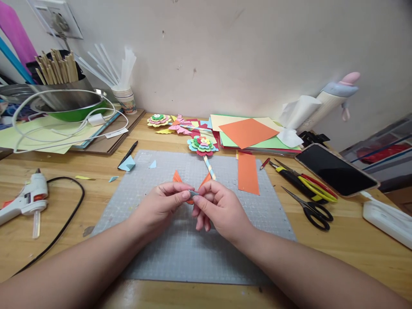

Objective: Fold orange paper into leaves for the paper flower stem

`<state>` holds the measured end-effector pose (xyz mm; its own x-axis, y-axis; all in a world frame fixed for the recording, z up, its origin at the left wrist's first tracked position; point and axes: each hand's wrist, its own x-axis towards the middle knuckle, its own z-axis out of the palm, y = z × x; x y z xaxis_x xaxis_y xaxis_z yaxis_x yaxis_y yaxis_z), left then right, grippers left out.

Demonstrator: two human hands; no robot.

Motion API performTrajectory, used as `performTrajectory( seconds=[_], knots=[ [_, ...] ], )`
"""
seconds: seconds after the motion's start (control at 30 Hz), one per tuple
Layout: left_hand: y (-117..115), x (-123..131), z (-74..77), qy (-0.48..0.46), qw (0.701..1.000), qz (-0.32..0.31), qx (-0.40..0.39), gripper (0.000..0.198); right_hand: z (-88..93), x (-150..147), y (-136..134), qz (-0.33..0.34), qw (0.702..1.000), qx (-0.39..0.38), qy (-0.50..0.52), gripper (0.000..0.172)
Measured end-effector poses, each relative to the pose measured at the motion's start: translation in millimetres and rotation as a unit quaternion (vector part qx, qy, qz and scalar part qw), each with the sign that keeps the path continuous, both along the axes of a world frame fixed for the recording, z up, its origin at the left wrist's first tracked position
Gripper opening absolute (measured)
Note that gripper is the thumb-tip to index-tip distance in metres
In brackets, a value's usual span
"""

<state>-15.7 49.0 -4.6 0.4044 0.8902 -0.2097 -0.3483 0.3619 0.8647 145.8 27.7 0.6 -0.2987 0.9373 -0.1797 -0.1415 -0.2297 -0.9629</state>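
Both my hands meet over the grey cutting mat [193,249]. My left hand [161,204] and my right hand [219,208] pinch together on a small folded orange paper piece [176,176], whose points stick up behind the fingers. A little light blue scrap [193,193] shows between the fingertips. Just beyond the hands lies a layered paper flower [202,145] on a striped straw stem [210,167]. An orange paper strip [248,173] lies on the mat to the right.
A glue gun [27,198] with black cord lies at the left. Scissors [310,208], a cutter and pens [302,180], and a phone [336,169] sit at the right. Coloured paper sheets [247,132], more paper flowers [159,120], a cup of straws [126,98] and a bowl of sticks [61,81] line the back.
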Motion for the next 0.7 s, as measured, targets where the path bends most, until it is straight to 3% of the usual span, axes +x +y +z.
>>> performTrajectory(
  seconds=[0.23, 0.33, 0.53, 0.7],
  knots=[
    [1.5, -1.1, -1.0, 0.012, 0.999, -0.022, -0.03, 0.015, 1.2, 0.3, 1.0, -0.004, 1.0, 0.02, -0.003, 0.017],
    [2.0, -2.3, -1.9, 0.041, 0.999, -0.018, -0.008, 0.017, -0.6, -0.1, 1.5, 0.004, 1.0, 0.016, -0.001, 0.017],
    [3.0, -2.4, -0.8, 0.096, 0.992, 0.052, 0.056, 0.017, -1.5, -0.7, 2.0, 0.014, 1.0, -0.016, 0.005, 0.016],
    [2.9, -2.4, -0.9, 0.104, 0.992, 0.043, 0.064, 0.014, -0.9, -1.2, 2.9, 0.017, 1.0, -0.023, -0.002, 0.016]
  ],
)
